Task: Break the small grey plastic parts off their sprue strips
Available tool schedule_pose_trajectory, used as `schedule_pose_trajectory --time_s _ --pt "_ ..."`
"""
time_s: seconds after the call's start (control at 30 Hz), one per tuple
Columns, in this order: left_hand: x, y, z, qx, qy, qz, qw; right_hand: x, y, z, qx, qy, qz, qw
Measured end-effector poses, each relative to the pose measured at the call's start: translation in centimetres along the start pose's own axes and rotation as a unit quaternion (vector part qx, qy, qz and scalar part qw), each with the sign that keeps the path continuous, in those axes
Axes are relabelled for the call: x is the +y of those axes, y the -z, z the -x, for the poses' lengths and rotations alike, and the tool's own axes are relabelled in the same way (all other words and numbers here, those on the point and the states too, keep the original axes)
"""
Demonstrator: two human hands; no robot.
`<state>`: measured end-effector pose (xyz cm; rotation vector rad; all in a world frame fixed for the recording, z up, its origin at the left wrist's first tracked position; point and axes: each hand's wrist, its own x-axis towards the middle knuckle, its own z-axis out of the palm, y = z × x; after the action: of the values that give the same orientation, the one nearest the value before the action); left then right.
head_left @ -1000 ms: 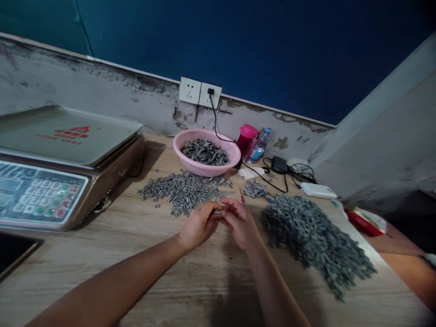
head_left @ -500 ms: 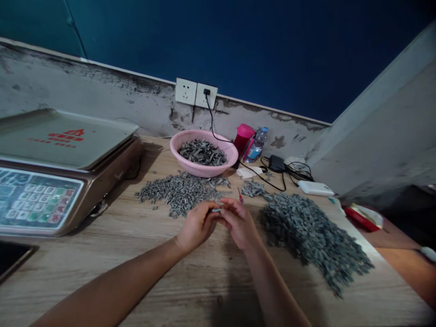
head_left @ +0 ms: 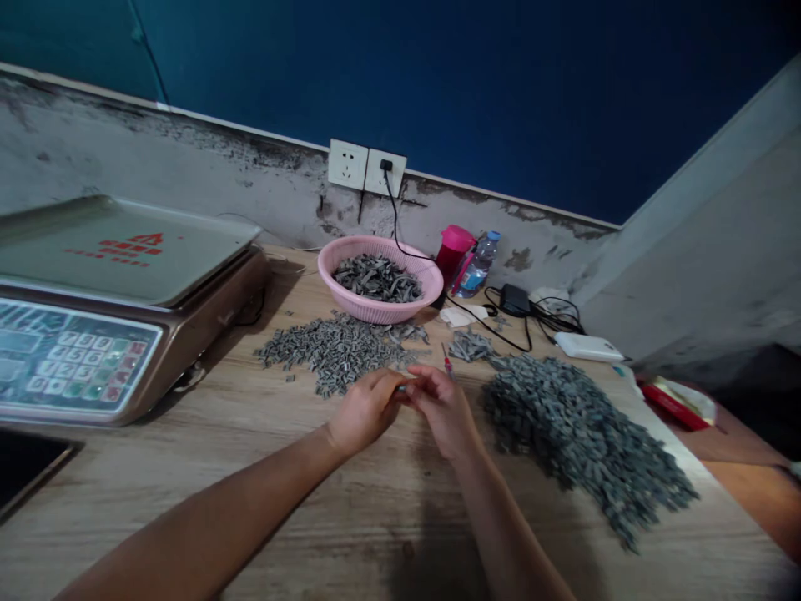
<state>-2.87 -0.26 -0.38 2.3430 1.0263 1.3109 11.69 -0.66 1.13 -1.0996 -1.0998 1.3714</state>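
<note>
Above the wooden table, my left hand point(head_left: 368, 411) and my right hand point(head_left: 441, 409) meet fingertip to fingertip. Both pinch a small grey piece point(head_left: 402, 387), mostly covered by the fingers. Just beyond them spreads a pile of small grey pieces point(head_left: 341, 344). A bigger heap of darker grey pieces point(head_left: 581, 434) lies to the right of my right hand. Behind the near pile stands a pink plastic basket point(head_left: 381, 312) holding grey strips point(head_left: 379, 278). A small red-handled screwdriver point(head_left: 447, 364) rests beyond my right hand.
At the left stands a weighing scale point(head_left: 125, 300), with a dark flat device point(head_left: 31, 467) before it. A pink-lidded cup point(head_left: 454, 250) and a water bottle point(head_left: 479, 265) stand by the wall. Cables, a black adapter point(head_left: 515, 300) and a white box point(head_left: 588, 346) lie at the back right.
The camera view has shifted slightly, so the scene sits a little farther right. My fingers have closed more over the small grey piece, which shows less now.
</note>
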Motion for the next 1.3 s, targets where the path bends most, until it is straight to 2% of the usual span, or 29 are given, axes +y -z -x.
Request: schedule_pose_trajectory --time_s 0.13,0.33,0.43,0.53,0.6,0.7,0.87,1.03,1.13,1.23,1.27,1.3 --pt "0.0 0.1 -0.3 -0.003 0.009 -0.027 1.0 0.1 -0.2 -0.1 0.033 0.029 0.031 0.999" --pt "-0.3 0.0 -0.5 0.01 0.048 -0.005 0.999 0.1 -0.3 -0.3 0.063 0.031 0.004 0.998" --pt "-0.4 0.0 -0.4 0.006 0.116 0.083 0.99 0.2 0.0 -0.3 0.058 0.046 0.044 0.996" --pt "-0.4 -0.3 -0.3 -0.014 0.202 0.22 0.954 0.4 0.3 -0.4 0.05 0.058 0.073 0.994" --pt "-0.4 -0.5 -0.3 -0.001 0.226 0.264 0.938 0.5 0.5 -0.4 0.042 0.056 0.077 0.995" --pt "-0.3 -0.7 -0.3 0.037 0.224 0.25 0.941 0.7 0.6 -0.4 0.035 0.05 0.073 0.995" --pt "-0.1 -0.8 -0.4 0.051 0.203 0.187 0.96 1.3 0.8 -0.7 0.038 0.082 0.133 0.987" --pt "0.1 -1.0 0.2 0.047 0.197 0.132 0.97 0.8 0.8 -0.6 0.058 0.141 0.281 0.947" --pt "0.4 -1.1 0.6 0.034 0.124 0.101 0.987 -0.4 3.4 0.3 0.101 0.166 0.365 0.911" --pt "0.5 -1.2 0.9 0.02 0.042 0.075 0.996 -1.8 8.8 1.8 0.197 0.171 0.437 0.861" --pt "0.5 -1.2 1.0 0.012 0.028 0.065 0.997 -2.2 10.8 2.4 0.247 0.164 0.461 0.837" --pt "0.5 -1.3 1.0 0.004 0.02 0.053 0.998 -2.6 12.7 2.8 0.289 0.157 0.5 0.801"
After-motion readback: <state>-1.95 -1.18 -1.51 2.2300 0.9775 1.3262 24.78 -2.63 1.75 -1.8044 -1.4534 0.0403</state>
